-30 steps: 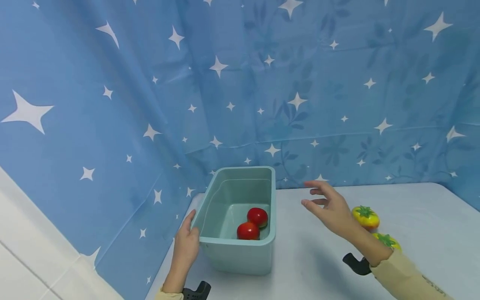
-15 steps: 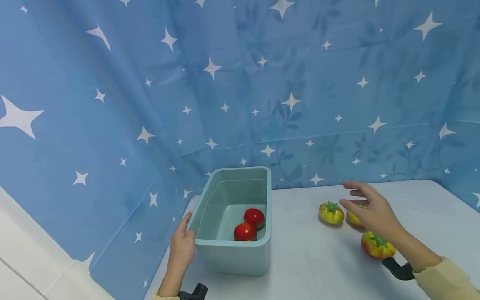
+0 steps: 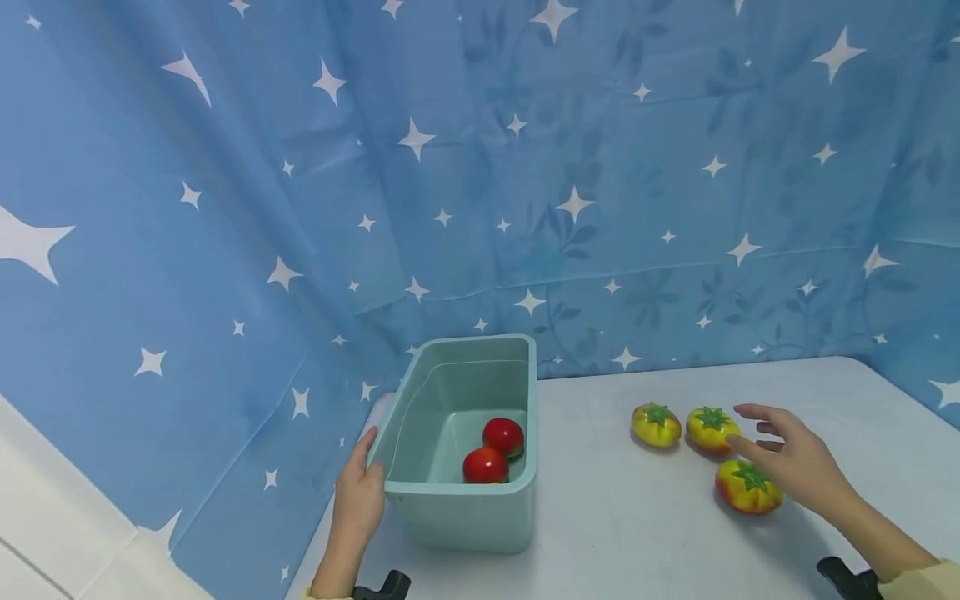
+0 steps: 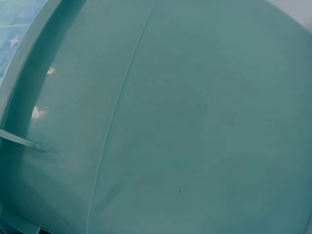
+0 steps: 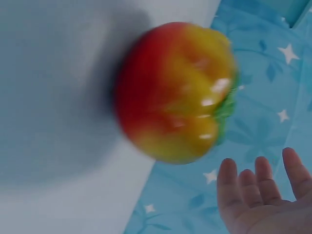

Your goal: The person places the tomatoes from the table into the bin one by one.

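Note:
In the head view a pale green plastic bin (image 3: 480,525) stands left of centre. My left hand (image 3: 358,498) grips its left near corner, thumb at the rim. Two shiny red round fruits (image 3: 504,437) lie inside the bin. My right hand (image 3: 795,458) is held over the table's right side, fingers loosely bent and holding nothing. Near it lie three ribbed yellow-and-red tomato-like fruits with green leafy tops: a left one (image 3: 656,426), a middle one (image 3: 711,430) by the thumb, and a front one (image 3: 748,487) below the hand. One such fruit (image 5: 175,92) fills much of the right wrist view.
The table has a white cover (image 3: 600,517). A blue curtain with white stars (image 3: 480,192) hangs along the back and left sides. White tiled surface (image 3: 67,508) shows at the lower left. The bin's green wall (image 4: 195,117) fills the left wrist view.
My right hand has moved right, away from the bin, and sits lower over the fruits. The left fruit has come into view as the hand moved off. My left hand keeps its grip.

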A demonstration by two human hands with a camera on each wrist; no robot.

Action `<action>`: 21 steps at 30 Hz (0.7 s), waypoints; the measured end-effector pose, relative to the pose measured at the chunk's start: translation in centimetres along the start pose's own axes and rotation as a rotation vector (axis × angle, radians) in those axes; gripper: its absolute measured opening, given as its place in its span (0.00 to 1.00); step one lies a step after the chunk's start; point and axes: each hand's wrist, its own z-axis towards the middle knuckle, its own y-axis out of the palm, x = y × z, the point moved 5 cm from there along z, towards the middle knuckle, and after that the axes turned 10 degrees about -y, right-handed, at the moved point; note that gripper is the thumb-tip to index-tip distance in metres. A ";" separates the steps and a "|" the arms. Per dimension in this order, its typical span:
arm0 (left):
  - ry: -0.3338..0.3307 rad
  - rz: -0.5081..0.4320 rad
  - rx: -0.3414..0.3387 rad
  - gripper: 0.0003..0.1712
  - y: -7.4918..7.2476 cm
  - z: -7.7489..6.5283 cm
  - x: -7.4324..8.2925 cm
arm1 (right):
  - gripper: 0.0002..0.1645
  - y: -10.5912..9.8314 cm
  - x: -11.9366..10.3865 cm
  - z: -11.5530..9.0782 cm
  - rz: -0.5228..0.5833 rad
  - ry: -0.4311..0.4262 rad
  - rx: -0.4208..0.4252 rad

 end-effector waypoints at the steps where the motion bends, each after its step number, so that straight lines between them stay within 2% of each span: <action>1: -0.001 0.001 0.000 0.33 0.0 0.0 0.0 | 0.39 0.2 0.4 -0.2 -0.004 0.010 -0.018; 9: 0.013 0.000 0.015 0.33 -0.1 -0.2 0.1 | 0.47 1.5 3.1 -1.5 -0.011 0.080 -0.160; 15: 0.034 0.002 0.015 0.33 -0.1 -0.3 0.4 | 0.51 2.5 3.9 -2.4 -0.014 0.108 -0.232; 21: 0.024 -0.007 0.011 0.33 0.0 -0.3 0.2 | 0.52 3.3 4.2 -3.0 -0.005 0.135 -0.285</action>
